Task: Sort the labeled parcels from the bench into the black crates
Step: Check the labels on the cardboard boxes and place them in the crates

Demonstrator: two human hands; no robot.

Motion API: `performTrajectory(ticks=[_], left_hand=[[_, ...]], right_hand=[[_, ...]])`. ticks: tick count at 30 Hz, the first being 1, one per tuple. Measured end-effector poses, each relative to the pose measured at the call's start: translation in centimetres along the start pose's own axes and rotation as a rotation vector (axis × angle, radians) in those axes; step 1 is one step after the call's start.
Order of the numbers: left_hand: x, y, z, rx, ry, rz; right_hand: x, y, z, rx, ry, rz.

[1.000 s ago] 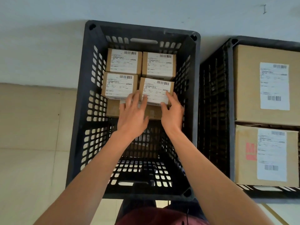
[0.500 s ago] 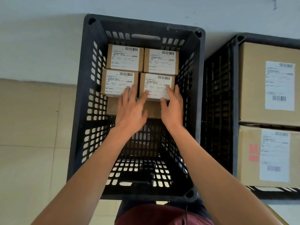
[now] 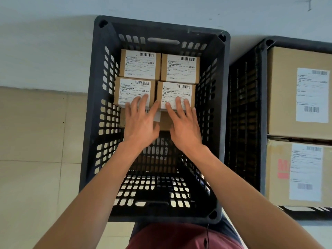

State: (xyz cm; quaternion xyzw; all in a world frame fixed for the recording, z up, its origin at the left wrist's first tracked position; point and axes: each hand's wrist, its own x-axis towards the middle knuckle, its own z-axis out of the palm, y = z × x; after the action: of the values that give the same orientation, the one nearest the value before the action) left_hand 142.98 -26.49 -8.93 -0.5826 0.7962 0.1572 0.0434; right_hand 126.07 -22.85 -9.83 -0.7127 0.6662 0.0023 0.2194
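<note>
1. Four small brown cardboard parcels with white barcode labels sit two by two at the far end of the black slotted plastic crate [image 3: 93,123].
2. The left hand [image 3: 141,126] lies flat, fingers spread, on the near-left parcel [image 3: 133,90]; the right hand [image 3: 185,128] likewise on the near-right parcel [image 3: 177,94].
3. Labels face up, barcodes farthest from the person.

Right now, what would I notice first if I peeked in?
Two bare hands, the left hand and right hand, press flat on small labeled parcels packed at the far end of a black crate. Beside it, on the right, big boxes fill another crate.
</note>
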Motion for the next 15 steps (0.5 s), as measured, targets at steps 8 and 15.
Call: performTrajectory(ticks=[8, 15], left_hand=[[0.4, -0.7, -0.4, 0.016, -0.047, 0.05], [1.7, -0.9, -3.2, -0.211, -0.053, -0.063]], right_hand=[[0.6, -0.5, -0.5, -0.006, -0.033, 0.03], [1.2, -1.0, -3.6, 0.312, 0.027, 0.164]])
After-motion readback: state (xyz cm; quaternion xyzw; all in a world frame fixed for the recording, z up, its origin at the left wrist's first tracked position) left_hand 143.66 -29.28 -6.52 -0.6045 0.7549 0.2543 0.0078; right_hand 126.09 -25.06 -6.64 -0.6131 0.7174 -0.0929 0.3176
